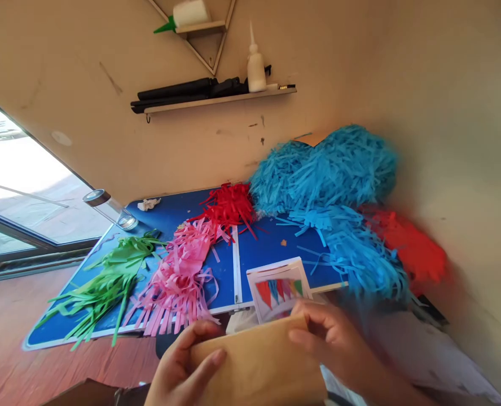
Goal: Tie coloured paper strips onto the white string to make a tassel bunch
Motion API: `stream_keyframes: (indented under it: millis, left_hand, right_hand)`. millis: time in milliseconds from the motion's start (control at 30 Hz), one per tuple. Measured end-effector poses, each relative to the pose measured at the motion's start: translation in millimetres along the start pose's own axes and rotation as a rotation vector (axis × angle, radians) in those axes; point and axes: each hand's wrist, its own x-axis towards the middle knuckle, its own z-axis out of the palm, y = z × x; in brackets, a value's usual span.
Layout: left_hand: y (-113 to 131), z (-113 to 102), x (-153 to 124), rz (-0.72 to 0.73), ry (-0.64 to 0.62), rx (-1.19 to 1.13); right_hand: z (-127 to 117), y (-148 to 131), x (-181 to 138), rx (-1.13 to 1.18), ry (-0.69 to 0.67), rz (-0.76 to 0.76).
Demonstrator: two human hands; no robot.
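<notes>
A flat piece of brown paper (pixel 259 361), perhaps an envelope or folded sheet, lies between my two hands at the bottom of the head view. My left hand (pixel 191 361) grips its left side, thumb in front. At the upper right corner my right hand (pixel 330 335) pinches it between thumb and fingers. A white card (pixel 278 285) printed with a picture of coloured tassels rises behind the paper's top edge, close to my right fingers. Whether that card is inside the paper or behind it, I cannot tell. The paper's lower edge is cut off by the frame.
On the blue folding table (pixel 259 239) lie fringed paper bunches: green (pixel 123 259), pink (pixel 183 270), red (pixel 231 206) and light blue (pixel 352 242). A large blue fringed shape (pixel 335 169) leans against the wall. A glass jar (pixel 115 211) stands left. A shelf (pixel 220 100) holds a glue bottle (pixel 256 70).
</notes>
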Motion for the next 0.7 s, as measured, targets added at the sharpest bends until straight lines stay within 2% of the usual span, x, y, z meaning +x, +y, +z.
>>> stream_keyframes:
  millis: [100,167,267,433,700]
  left_hand:
    - [4,5,14,0.412,0.01,0.4]
    - [10,11,22,0.518,-0.103,0.558]
    - [19,21,29,0.472,-0.225,0.641]
    - [29,35,36,0.47,-0.27,0.68]
    - [26,47,37,0.408,-0.31,0.625]
  right_hand:
    - [-3,6,5,-0.134,-0.022,-0.017]
    - [-5,10,9,-0.155,-0.056,-0.016]
    - [-10,10,15,-0.297,-0.025,-0.054]
    - [-15,-4,25,-0.651,-0.05,-0.355]
    - [-15,-3,26,-0.771,-0.075,-0.55]
